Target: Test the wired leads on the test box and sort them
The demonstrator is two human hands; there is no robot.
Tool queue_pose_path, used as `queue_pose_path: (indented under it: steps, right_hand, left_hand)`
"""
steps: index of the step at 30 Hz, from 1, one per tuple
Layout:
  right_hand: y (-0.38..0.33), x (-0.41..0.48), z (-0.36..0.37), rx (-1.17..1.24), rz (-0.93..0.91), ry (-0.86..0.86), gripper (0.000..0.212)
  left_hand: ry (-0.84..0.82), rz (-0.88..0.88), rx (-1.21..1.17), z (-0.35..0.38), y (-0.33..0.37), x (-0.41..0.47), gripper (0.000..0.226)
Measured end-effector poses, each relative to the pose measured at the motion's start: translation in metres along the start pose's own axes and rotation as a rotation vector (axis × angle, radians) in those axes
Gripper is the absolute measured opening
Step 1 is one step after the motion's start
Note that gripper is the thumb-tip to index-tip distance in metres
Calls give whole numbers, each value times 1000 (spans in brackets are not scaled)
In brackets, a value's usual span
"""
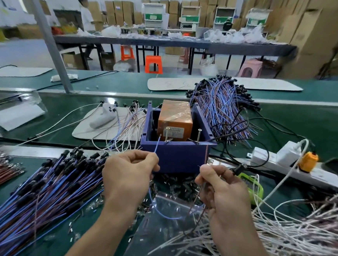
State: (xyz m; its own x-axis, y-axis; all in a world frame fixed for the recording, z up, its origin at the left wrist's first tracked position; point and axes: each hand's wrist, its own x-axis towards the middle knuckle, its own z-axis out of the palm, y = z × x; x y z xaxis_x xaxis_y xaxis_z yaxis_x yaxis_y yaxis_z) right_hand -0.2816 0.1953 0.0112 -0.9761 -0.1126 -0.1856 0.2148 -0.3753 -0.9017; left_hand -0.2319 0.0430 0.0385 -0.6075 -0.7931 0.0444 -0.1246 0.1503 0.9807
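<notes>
The test box [174, 156] is a blue open-topped box holding an orange unit [175, 118] with two upright metal pins near its front wall. My left hand [129, 174] pinches the blue wire [157, 144] of a lead, its tip pointing up toward the left pin. My right hand [219, 187] pinches the brown wire [207, 154] of the same lead, raised beside the box's right front corner. The two wires loop down between my hands over a clear plastic bag [169, 206]. A black component [239, 169] sticks out past my right thumb.
A big heap of blue and brown leads [43, 190] lies at left, another [222, 103] behind the box at right. White wires [295, 228] pile up at right. A white power strip [289, 162] with an orange plug and a green device [255, 188] sit to the right.
</notes>
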Motion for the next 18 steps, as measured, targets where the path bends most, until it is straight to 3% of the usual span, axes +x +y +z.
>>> queue_pose_path:
  steps: [18]
  right_hand:
    - [-8,6,7,-109,-48,84,36]
  left_hand:
    - [-60,84,40,1,3,3,24]
